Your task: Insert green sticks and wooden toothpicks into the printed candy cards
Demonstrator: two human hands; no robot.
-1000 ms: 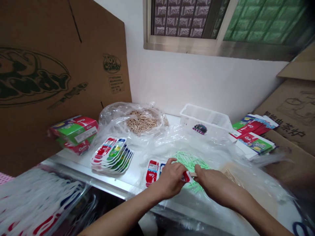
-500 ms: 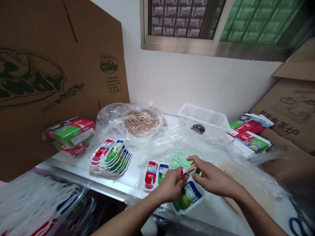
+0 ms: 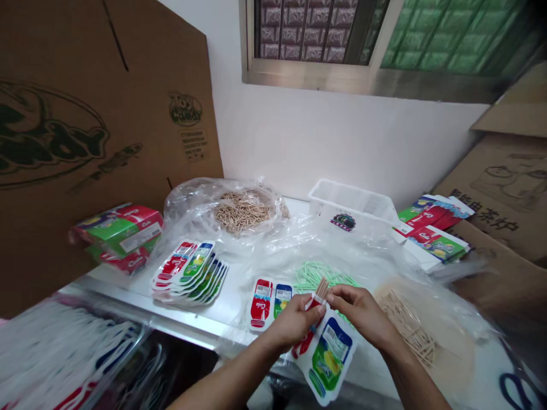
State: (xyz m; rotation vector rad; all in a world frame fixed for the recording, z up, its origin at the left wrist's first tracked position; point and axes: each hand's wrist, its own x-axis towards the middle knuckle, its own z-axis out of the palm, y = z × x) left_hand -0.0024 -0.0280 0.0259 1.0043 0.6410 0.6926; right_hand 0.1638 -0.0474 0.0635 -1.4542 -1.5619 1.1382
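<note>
My left hand (image 3: 297, 320) is closed round the red cola half of a double printed pouch (image 3: 331, 359), whose green lemon half hangs towards me. A small bundle of thin brown sticks (image 3: 322, 288) stands out of the pouch's top opening. With bent fingers my right hand (image 3: 359, 310) pinches the pouch's top edge, close beside the sticks; its fingertips are partly hidden. Another double pouch (image 3: 261, 304) lies flat just left of my hands. Behind them is a heap of pale green sticks (image 3: 318, 275).
Stacked pouches (image 3: 192, 273) lie at left, near printed boxes (image 3: 123, 230). A clear bag (image 3: 192, 199) holds many brown sticks (image 3: 241, 213). At the back stands a white basket (image 3: 354, 202); more sticks (image 3: 408, 327) and blue scissors handles (image 3: 515, 393) are at right. Cardboard boxes (image 3: 162, 131) flank the table.
The brown sticks have gone from lying slanted between my hands to standing upright in the pouch opening. My right hand has moved down and closer to the pouch, uncovering the sticks at right.
</note>
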